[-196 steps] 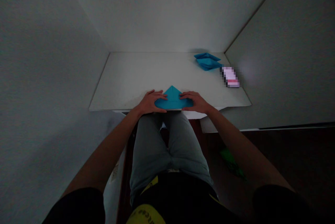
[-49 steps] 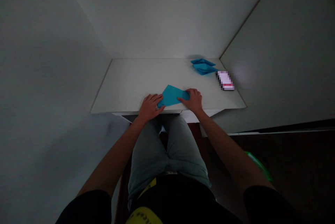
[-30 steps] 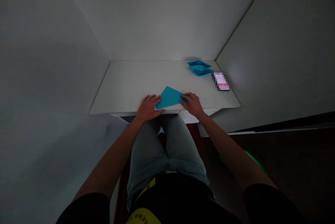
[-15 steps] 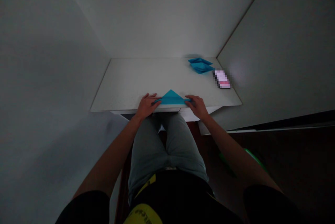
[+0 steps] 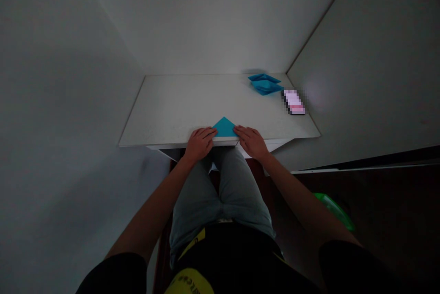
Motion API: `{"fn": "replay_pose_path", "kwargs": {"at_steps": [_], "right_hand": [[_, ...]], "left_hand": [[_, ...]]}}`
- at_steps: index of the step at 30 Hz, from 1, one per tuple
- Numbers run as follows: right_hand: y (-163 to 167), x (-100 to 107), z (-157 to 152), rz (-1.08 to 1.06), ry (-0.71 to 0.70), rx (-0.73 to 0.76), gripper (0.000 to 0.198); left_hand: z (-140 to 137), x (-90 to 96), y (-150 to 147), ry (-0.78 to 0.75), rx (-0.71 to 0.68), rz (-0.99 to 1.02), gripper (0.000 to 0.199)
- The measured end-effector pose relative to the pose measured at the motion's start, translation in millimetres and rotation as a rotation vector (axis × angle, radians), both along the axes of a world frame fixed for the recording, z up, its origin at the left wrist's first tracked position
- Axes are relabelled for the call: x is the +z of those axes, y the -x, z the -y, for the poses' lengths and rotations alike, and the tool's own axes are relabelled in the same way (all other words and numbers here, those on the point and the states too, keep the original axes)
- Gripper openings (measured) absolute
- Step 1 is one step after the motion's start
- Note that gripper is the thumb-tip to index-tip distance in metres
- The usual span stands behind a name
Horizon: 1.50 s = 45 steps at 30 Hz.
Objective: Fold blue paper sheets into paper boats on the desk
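Observation:
A folded piece of blue origami paper (image 5: 224, 128) lies at the front edge of the white tabletop, its triangular point away from me. My left hand (image 5: 201, 143) covers the paper's left corner, fingers stretched close together over it. On the opposite corner, my right hand (image 5: 252, 141) grips in much the same way, fingertips on the paper. Both thumbs are mostly hidden. Two folded blue paper boats (image 5: 265, 86) rest side by side at the back right of the tabletop.
A phone (image 5: 294, 101) with a blurred bright screen lies right of the boats on the white tabletop (image 5: 178, 106). Walls enclose the table at the left, back and right. A green object (image 5: 333, 211) sits on the dark floor at right.
Both hands have moved inward along the paper, now covering the narrow side ends that showed before. Less of the paper is visible. More of the green object shows past my right arm.

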State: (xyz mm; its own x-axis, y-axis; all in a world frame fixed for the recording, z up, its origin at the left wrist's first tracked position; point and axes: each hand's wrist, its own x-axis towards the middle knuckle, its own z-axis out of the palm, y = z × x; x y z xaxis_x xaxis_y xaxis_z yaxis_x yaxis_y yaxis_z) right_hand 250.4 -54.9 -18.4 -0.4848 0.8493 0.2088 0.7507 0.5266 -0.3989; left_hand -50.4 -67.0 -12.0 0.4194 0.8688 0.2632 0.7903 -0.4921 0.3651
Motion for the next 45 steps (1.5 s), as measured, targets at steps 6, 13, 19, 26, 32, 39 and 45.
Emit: {"fn": "replay_pose_path", "kwargs": {"at_steps": [6, 13, 19, 26, 32, 39, 45], "right_hand": [[-13.2, -13.5, 19.6, -0.06, -0.029, -0.09, 0.045], [-18.3, 12.3, -0.7, -0.324, -0.022, -0.22, 0.036], [-16.2, 38.7, -57.0, -0.502, 0.0, -0.27, 0.052], [-6.9, -0.2, -73.3, -0.189, 0.039, -0.278, 0.026], [-21.7, -3.0, -64.4, -0.129, 0.027, -0.111, 0.033], [-59.4, -6.2, -38.3, -0.057, 0.051, 0.177, 0.058], [-71.9, -7.2, -40.5, -0.198, 0.031, 0.365, 0.039]], "left_hand": [[26.2, -14.1, 11.8, -0.037, 0.085, 0.069, 0.037], [7.3, 14.9, 5.7, 0.046, 0.142, 0.378, 0.022], [-51.6, 47.9, 0.0, 0.059, 0.237, 0.605, 0.033], [-62.8, 8.6, -0.8, 0.079, 0.277, 0.218, 0.018], [-47.3, 5.5, 13.8, -0.015, 0.152, 0.058, 0.024], [-13.9, -0.3, 46.0, 0.034, -0.149, -0.037, 0.048], [-14.4, -7.9, 57.2, 0.009, -0.254, 0.05, 0.035]]}}
